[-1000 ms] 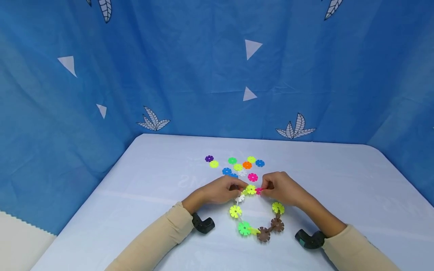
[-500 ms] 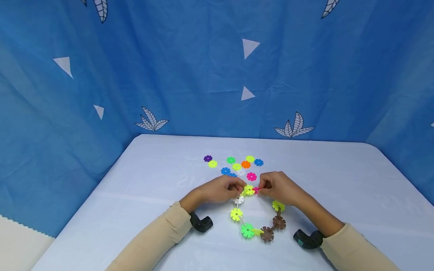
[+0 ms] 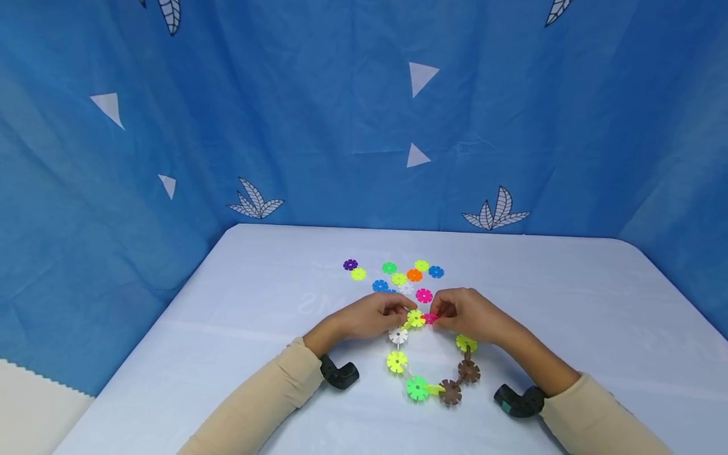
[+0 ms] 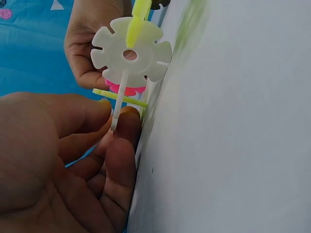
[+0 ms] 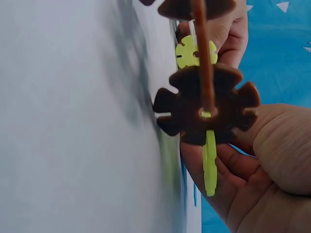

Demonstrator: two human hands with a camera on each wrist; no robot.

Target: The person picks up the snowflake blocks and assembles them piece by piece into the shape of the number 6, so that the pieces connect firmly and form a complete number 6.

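A curved chain of slotted flower discs, joined edge to edge, lies between the hands in the head view. My left hand [image 3: 371,316] pinches its upper left end by a yellow disc [image 3: 416,318]. Beside that disc, a pink disc [image 3: 430,318] is pinched by my right hand [image 3: 469,314]. Down the left side run a white disc [image 3: 398,335], a yellow one [image 3: 397,361] and a green one [image 3: 418,388]. Brown discs [image 3: 450,392] and a yellow disc [image 3: 466,343] close to my right hand form the other side. The left wrist view shows the white disc [image 4: 109,58] near my left fingertips.
Loose discs lie beyond the hands, among them a purple one [image 3: 350,265], an orange one [image 3: 414,275], a pink one [image 3: 424,296] and several blue, green and yellow ones. All rest on a white table [image 3: 273,272] before a blue curtain [image 3: 341,114].
Both hands stay pinched on the discs, the right hand having moved slightly left toward the left one. The lower part of the chain has shifted a little to the right.
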